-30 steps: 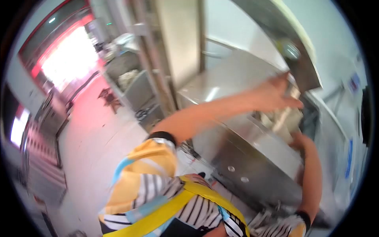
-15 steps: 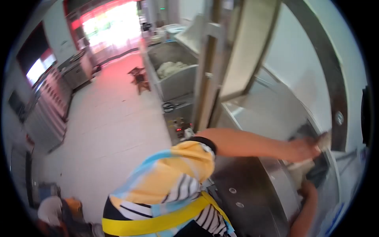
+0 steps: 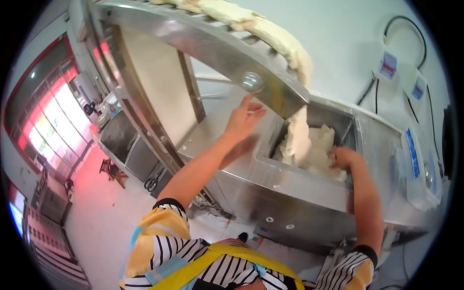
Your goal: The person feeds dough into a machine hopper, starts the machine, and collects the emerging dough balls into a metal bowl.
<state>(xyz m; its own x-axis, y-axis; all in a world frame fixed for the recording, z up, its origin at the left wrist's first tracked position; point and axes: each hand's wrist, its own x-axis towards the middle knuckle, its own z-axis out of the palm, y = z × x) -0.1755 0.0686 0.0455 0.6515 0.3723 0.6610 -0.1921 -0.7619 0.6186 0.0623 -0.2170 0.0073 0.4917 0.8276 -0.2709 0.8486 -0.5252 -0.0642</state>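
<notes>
A thick strip of pale dough (image 3: 275,31) runs over the top of a slanted metal conveyor arm (image 3: 203,41). Its end hangs down into a steel hopper (image 3: 358,130), where more crumpled dough (image 3: 321,145) lies. My right hand (image 3: 345,158) reaches into the hopper's right side, fingers curled against the dough there; some fingertips are hidden. My left hand (image 3: 243,119) is raised over the steel top, left of the hanging dough and just below the arm's round bolt. Its fingers are apart and nothing is in them.
Steel worktop (image 3: 382,140) surrounds the hopper. On the right stands a clear plastic box (image 3: 420,169); wall boxes with black cables (image 3: 386,65) hang above. Left are upright metal posts (image 3: 145,125), a steel mixer trough (image 3: 118,133), scissors (image 3: 152,182) and a small stool (image 3: 112,173).
My view has swung right and down onto the hopper. My left hand, earlier at the pale dough by the arm's end, has let go and is now left of it. The right hand stays by the dough.
</notes>
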